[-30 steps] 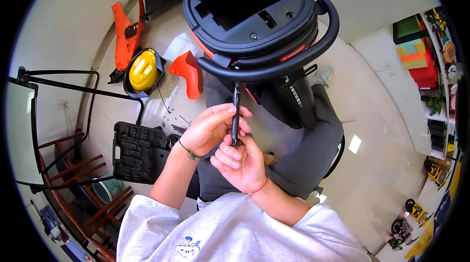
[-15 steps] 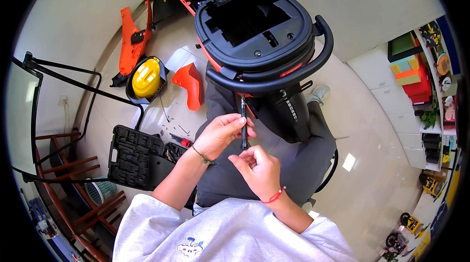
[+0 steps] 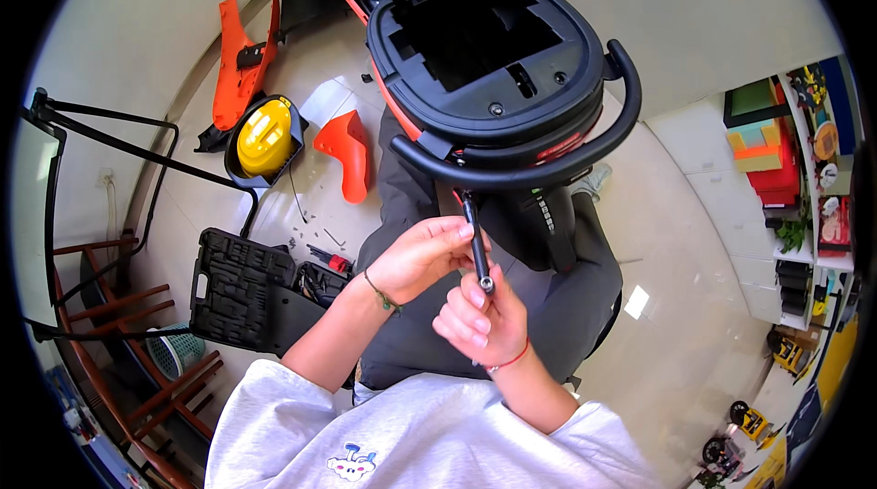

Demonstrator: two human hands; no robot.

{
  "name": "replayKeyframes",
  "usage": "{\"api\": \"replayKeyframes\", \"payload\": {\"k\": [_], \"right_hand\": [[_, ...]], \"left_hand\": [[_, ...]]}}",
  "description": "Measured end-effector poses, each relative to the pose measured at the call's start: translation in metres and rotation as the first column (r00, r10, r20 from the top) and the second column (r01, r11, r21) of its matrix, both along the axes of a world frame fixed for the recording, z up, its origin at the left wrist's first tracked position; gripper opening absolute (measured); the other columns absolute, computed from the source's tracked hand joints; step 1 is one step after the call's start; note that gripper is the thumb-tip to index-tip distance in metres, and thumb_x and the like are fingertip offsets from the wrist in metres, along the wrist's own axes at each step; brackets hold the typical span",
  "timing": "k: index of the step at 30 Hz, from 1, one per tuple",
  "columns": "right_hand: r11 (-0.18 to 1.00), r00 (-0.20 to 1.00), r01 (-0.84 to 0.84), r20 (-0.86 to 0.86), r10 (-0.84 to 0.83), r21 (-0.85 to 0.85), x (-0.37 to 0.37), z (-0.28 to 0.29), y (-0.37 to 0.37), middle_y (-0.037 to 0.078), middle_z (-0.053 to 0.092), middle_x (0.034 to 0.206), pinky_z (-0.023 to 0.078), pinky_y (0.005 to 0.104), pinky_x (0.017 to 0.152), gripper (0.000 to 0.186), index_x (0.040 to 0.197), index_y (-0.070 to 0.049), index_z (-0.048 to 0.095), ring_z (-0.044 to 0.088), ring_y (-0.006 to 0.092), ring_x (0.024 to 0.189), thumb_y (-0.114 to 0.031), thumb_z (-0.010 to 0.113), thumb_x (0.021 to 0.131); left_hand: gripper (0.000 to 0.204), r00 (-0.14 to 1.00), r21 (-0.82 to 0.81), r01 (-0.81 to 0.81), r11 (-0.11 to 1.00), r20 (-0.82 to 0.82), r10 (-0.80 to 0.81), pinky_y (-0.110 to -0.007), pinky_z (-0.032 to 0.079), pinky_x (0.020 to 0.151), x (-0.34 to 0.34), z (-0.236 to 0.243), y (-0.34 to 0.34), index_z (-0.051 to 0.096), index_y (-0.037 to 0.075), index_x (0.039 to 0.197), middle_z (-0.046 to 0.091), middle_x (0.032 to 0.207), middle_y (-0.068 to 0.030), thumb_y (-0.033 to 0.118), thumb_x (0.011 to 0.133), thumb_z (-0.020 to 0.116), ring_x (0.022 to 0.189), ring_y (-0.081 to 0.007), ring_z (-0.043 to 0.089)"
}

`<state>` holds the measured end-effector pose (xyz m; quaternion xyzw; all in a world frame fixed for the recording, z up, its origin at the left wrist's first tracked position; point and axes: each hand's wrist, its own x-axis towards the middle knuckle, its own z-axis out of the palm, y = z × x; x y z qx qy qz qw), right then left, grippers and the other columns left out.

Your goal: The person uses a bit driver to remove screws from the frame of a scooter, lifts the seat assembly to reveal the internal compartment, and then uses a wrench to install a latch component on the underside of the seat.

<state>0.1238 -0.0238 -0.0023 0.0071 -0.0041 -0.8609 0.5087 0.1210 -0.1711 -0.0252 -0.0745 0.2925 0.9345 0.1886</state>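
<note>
Both hands' fingers (image 3: 454, 235) pinch closed around a black driver (image 3: 477, 247).

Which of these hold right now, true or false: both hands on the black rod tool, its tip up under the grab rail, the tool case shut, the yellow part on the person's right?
1. Both hands grip the black rod tool. True: left hand at mid-shaft, right hand at the lower end.
2. The tool's upper end reaches up to the black grab rail. True.
3. The black tool case is shut. False: it lies open on the floor.
4. The yellow part lies on the person's right. False: it lies on the left, beside the orange panel.
</note>
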Motion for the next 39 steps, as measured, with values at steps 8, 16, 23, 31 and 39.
{"api": "replayKeyframes", "payload": {"k": [8,16,23,31,39], "right_hand": [[0.583,0.827,0.240,-0.478,0.296,0.776,0.008,0.004,0.009,0.007,0.058,0.073,0.045,0.0241,0.065,0.033,0.096,-0.003,0.057,0.058,0.0114,0.070,-0.035,0.047,0.096],[0.404,0.022,0.799,-0.692,0.721,0.446,-0.010,-0.003,0.005,0.004,0.055,0.054,0.046,0.0273,0.050,0.029,0.084,0.000,0.060,0.059,0.0172,0.048,-0.029,0.064,0.084],[0.889,0.993,-0.116,0.021,0.120,0.443,0.019,-0.018,0.001,0.007,0.056,0.057,0.041,0.0276,0.060,0.049,0.105,0.004,0.055,0.049,0.0158,0.051,-0.035,0.028,0.095],[0.207,0.324,0.791,-0.681,0.656,0.576,0.003,-0.019,0.014,0.004,0.053,0.057,0.041,0.0284,0.050,0.038,0.093,-0.003,0.056,0.054,0.0185,0.051,-0.037,0.068,0.079],[0.257,-0.114,0.874,-0.341,0.933,0.411,-0.020,0.016,-0.006,0.004,0.049,0.051,0.044,0.0334,0.047,0.027,0.073,-0.005,0.054,0.053,0.0228,0.045,-0.026,0.071,0.076]], "left_hand": [[0.024,1.000,-0.107,0.016,0.994,0.008,-0.015,-0.027,0.045,0.080,0.008,-0.016,-0.012,0.059,0.002,0.100,0.061,0.087,-0.0028,0.024,0.094,0.051,0.084,-0.0104,0.057],[0.023,0.997,-0.128,-0.003,0.992,0.079,0.014,-0.027,0.045,0.071,0.009,-0.016,-0.011,0.057,0.001,0.100,0.059,0.081,-0.0052,0.022,0.094,0.050,0.079,-0.0105,0.055],[0.017,0.997,-0.073,-0.007,0.997,0.079,0.013,-0.022,0.042,0.064,0.003,-0.013,-0.012,0.056,0.001,0.098,0.059,0.077,-0.0028,0.018,0.093,0.053,0.069,-0.0071,0.052],[0.013,0.975,-0.189,0.035,0.981,0.224,0.009,-0.016,0.031,0.040,-0.004,0.000,-0.016,0.058,0.002,0.096,0.059,0.071,-0.0008,0.014,0.091,0.058,0.045,-0.0013,0.042],[0.012,0.962,-0.223,0.019,0.975,0.268,0.043,-0.016,0.030,0.039,-0.003,0.003,-0.013,0.058,0.002,0.095,0.059,0.070,-0.0001,0.013,0.090,0.059,0.044,-0.0002,0.041]]}}
